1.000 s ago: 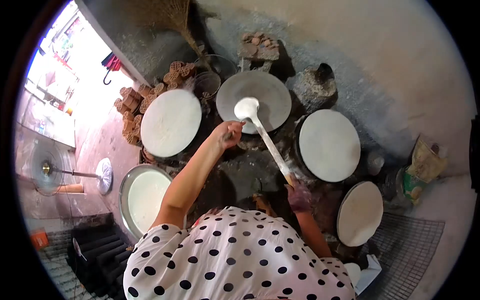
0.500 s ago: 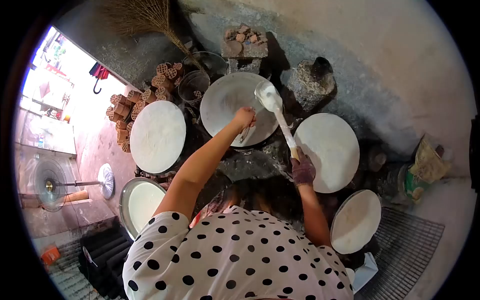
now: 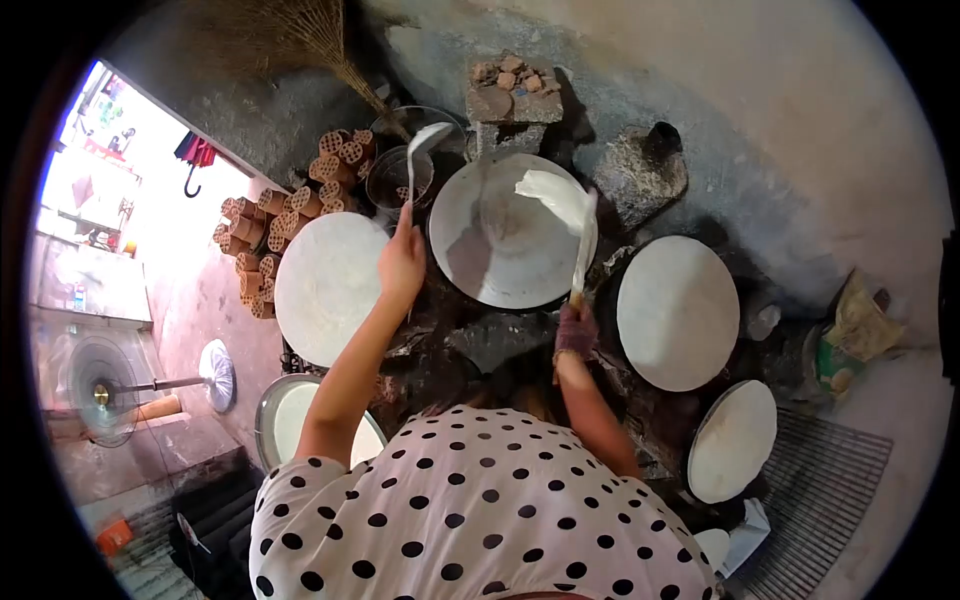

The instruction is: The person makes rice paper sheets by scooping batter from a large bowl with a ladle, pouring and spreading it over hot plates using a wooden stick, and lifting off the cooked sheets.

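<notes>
Left hand (image 3: 403,262) curls round 1 ladle (image 3: 428,137); right hand (image 3: 576,331) clenches 1 larger scoop (image 3: 560,198).

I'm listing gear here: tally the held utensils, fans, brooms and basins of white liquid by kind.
Held utensils: 2, one in the left hand, one in the right hand
Fans: 1
Brooms: 1
Basins of white liquid: 1
Total: 5

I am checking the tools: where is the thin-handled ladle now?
In the head view, the left hand holds the thin-handled ladle left of centre, near the grey plate.
</notes>
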Demonstrator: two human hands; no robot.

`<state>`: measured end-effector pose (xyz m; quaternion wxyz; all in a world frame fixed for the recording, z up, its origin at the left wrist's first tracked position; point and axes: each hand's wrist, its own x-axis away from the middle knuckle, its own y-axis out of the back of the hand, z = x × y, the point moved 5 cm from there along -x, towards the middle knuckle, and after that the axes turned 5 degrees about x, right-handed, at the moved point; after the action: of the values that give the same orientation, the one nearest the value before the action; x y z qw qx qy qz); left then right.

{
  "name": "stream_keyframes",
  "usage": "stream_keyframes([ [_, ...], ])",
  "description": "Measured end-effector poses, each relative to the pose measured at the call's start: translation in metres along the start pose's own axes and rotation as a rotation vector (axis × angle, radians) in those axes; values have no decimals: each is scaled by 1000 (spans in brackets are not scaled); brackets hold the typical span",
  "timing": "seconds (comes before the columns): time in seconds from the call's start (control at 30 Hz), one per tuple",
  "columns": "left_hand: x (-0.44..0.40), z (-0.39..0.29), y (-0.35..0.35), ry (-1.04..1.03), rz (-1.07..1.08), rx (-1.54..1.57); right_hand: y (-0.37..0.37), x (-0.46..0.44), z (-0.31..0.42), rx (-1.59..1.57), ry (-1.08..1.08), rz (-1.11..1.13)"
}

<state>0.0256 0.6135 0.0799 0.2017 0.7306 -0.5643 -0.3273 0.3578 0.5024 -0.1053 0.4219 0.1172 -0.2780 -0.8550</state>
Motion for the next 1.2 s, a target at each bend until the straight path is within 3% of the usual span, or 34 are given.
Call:
stream_keyframes([
  [0.03,10,5,14,-5,-21,6,-14,14,2,-243,-30,-46],
  [0.1,26,18,29,-2,-52,17,-52,9,16,-176,-139,26],
  [0.17,46,53,19,450,234,389,-72,-4,55,-314,-363,187],
  [0.2,54,56,22,450,234,390,-70,-7,86,-512,-475,275],
  [0.27,73,59,19,552,311,665,-40,-14,113,-316,-406,243],
  [0.33,90,64,27,592,354,748,-37,-21,55,-111,-132,-14],
  [0.4,110,71,30,647,395,831,-54,-9,5,-11,-197,-47],
  [0.47,125,80,31,690,394,916,-59,-6,5,82,-256,-67],
  [0.53,133,76,39,724,379,914,-73,-11,52,-231,-263,86],
  [0.6,141,81,36,778,330,1060,-76,-31,86,-105,-332,218],
  [0.67,142,76,37,780,318,1051,-64,-43,132,165,-118,377],
  [0.7,142,70,38,800,303,1049,-71,-52,124,64,-231,522],
  [0.73,143,66,40,819,288,1045,-69,-67,103,56,-235,523],
  [0.83,144,62,35,822,280,1131,-54,-89,72,23,-42,623],
  [0.9,143,51,36,803,259,1092,16,-71,98,34,83,292],
  [1.0,153,43,30,803,231,1074,-28,-87,17,132,58,186],
  [1.03,156,42,27,813,218,1094,-53,-96,5,178,180,137],
  [1.07,159,41,25,814,209,1085,-54,-96,29,171,180,147],
  [1.17,171,37,17,880,177,1150,-58,-91,88,179,-114,448],
  [1.2,172,39,14,871,168,1146,-72,-101,91,318,56,459],
])
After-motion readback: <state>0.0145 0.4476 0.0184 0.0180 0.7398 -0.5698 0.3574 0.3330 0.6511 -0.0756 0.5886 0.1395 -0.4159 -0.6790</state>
